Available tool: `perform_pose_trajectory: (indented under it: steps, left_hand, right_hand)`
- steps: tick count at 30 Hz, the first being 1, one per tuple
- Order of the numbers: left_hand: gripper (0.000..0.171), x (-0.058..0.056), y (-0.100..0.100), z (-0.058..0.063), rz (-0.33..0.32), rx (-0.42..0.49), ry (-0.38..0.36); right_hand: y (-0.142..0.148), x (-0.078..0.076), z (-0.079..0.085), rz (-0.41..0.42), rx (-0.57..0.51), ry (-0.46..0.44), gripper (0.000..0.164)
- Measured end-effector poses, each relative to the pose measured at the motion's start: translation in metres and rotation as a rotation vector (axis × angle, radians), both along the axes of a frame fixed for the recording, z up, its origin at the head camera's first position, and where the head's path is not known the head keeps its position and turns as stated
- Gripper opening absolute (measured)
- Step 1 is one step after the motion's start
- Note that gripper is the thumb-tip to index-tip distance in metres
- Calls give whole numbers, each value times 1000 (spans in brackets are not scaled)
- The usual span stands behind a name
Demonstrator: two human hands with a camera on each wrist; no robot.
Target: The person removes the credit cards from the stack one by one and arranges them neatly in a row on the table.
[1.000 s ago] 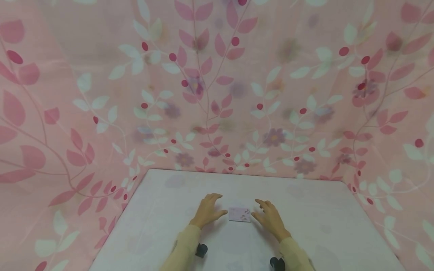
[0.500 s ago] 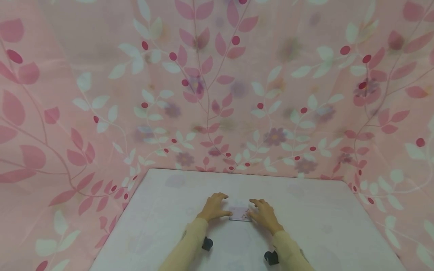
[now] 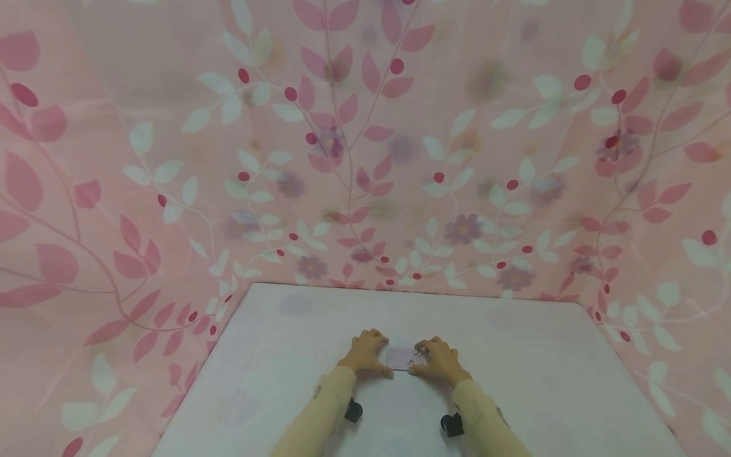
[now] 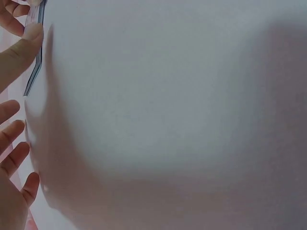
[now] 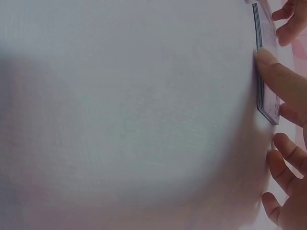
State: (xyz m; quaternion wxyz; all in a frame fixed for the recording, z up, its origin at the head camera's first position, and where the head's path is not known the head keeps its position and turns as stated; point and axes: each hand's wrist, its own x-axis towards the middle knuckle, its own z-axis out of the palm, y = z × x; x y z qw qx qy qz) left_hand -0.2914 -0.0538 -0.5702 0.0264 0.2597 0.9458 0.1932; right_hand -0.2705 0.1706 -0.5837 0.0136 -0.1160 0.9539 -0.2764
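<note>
Fingers of my right hand (image 3: pixel 443 360) are pinching a flat pink block (image 3: pixel 398 359) midway between left and right edges of the counter (image 3: pixel 531 362); layers are showing along its near side, contents unclear. My left hand (image 3: pixel 364 353) is flanking its left end; whether it is clamping, I cannot tell.

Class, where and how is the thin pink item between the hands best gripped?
Probably at both short ends, left hand and right hand each from its own side, pinching near and far edges: the pink item is flat, wider than deep, ends facing the hands.
</note>
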Motion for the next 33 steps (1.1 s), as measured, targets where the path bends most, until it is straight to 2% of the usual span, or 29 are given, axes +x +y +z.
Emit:
perform_pose_trajectory:
  steps: [6, 10, 16, 22, 27, 33]
  left_hand:
    - [60, 4, 4, 0, 15, 16, 8]
    - [56, 1, 6, -5, 26, 5, 42]
    - [54, 0, 7, -10, 41, 25, 40]
    - [53, 2, 7, -16, 50, 23, 83]
    - [51, 3, 7, -18, 48, 22, 102]
    - [51, 4, 4, -18, 37, 37, 89]
  right_hand:
    - [-1, -4, 4, 8, -16, -40, 51]
    - [-2, -6, 7, 9, -19, -47, 50]
    - [-4, -8, 9, 2, -17, -45, 51]
    - [-6, -6, 9, 21, -5, -8, 54]
    - [-8, -3, 12, 29, 9, 34, 65]
    - [-8, -1, 14, 36, 18, 40, 66]
